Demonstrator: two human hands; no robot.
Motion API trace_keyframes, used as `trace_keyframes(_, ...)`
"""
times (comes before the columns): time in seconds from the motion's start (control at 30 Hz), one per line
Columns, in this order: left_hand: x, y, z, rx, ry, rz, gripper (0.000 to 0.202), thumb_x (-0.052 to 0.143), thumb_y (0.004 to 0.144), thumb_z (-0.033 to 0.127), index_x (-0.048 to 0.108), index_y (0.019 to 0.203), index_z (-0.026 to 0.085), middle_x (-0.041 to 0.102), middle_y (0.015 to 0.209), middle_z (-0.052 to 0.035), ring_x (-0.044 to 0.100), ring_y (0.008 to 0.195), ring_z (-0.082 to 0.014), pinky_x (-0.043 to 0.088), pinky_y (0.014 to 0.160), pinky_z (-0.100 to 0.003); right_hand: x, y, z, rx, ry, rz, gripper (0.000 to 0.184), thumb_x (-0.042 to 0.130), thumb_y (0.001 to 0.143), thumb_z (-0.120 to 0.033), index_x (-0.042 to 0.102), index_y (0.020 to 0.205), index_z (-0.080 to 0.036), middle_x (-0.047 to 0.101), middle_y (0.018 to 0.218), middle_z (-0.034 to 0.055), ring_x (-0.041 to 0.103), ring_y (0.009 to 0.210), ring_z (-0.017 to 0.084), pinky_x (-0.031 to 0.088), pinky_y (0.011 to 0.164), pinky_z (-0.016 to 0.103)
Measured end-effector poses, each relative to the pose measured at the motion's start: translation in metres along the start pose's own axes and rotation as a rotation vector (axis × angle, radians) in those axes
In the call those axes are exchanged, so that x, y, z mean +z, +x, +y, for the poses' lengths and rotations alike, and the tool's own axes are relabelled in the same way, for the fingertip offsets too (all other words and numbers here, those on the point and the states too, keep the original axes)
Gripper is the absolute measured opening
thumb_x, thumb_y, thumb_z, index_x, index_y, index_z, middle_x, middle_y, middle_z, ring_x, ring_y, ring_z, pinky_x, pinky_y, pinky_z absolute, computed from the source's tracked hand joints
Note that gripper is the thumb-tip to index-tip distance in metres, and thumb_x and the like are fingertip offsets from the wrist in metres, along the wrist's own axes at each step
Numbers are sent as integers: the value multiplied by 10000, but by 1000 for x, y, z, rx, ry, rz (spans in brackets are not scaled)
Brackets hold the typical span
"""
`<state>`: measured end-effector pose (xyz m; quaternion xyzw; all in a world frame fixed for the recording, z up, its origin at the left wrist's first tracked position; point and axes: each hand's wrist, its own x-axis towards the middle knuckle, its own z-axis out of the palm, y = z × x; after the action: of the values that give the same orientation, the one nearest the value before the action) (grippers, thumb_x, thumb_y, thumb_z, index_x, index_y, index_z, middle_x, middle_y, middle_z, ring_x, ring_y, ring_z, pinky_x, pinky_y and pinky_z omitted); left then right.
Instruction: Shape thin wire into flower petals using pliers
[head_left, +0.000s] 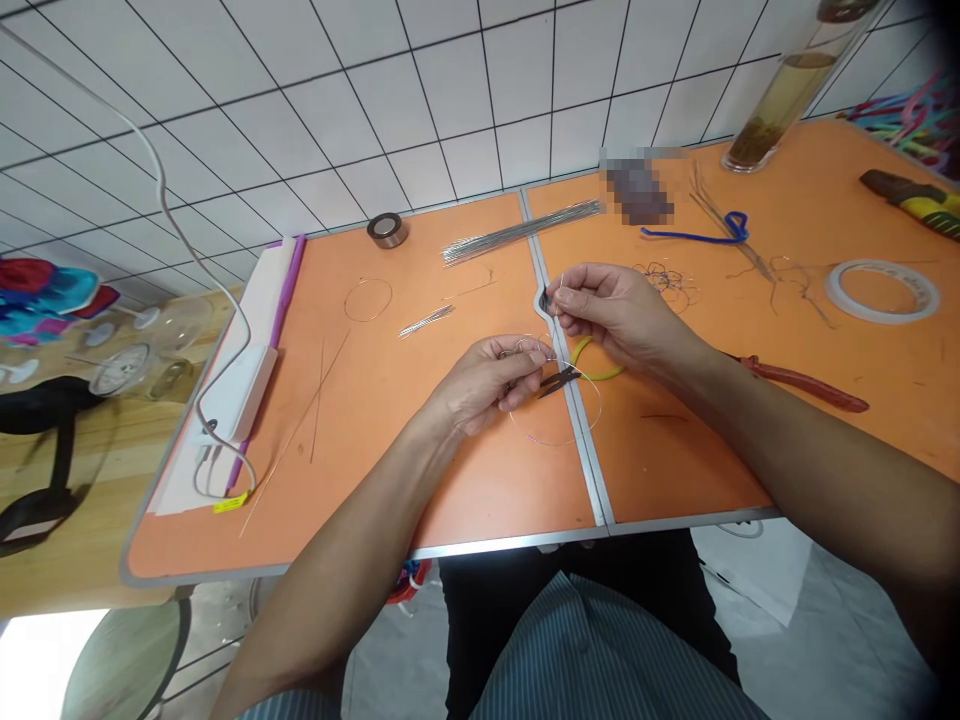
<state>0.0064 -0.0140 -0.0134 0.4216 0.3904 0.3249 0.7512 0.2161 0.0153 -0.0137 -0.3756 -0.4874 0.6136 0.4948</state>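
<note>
Over the middle of the orange table (480, 480), my left hand (499, 380) pinches a thin wire ring (574, 440) that hangs below its fingers. Close by on the right, my right hand (600, 310) is closed, thumb against forefinger, on a short thin piece of wire (561, 285). Yellow-handled scissors (600, 368) lie beneath the hands across the metal seam. A small bundle of short wires (426, 321) and another wire circle (367, 299) rest left of my left hand.
Long straight wires (517, 233) and a tape roll (387, 231) lie toward the wall. On the right are red-handled pliers (806, 385), a white tape ring (882, 291), a blue twisted stem (731, 230) and a tall glass jar (780, 110). A white power strip (236, 395) lines the left edge.
</note>
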Motion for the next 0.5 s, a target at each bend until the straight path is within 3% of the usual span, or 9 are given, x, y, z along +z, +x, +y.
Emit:
trace_keyframes(0.37,-1,0,-1,3,-10,-7,181,881,792,256,783,846,114,627,609,9,398,395,-35,201,395,-208,0,0,1,15,-9,-3,345,1006,761,-471,801,898,-228,747,872,23,615,715,120,560,660,264)
trace_keyframes(0.5,-1,-1,-2,-11,10,-2,171,858,827,263,778,906,134,674,625,-7,461,406,-52,289,397,-191,0,0,0,19,-13,-3,331,998,761,-447,800,894,-218,735,855,16,615,711,117,555,649,243)
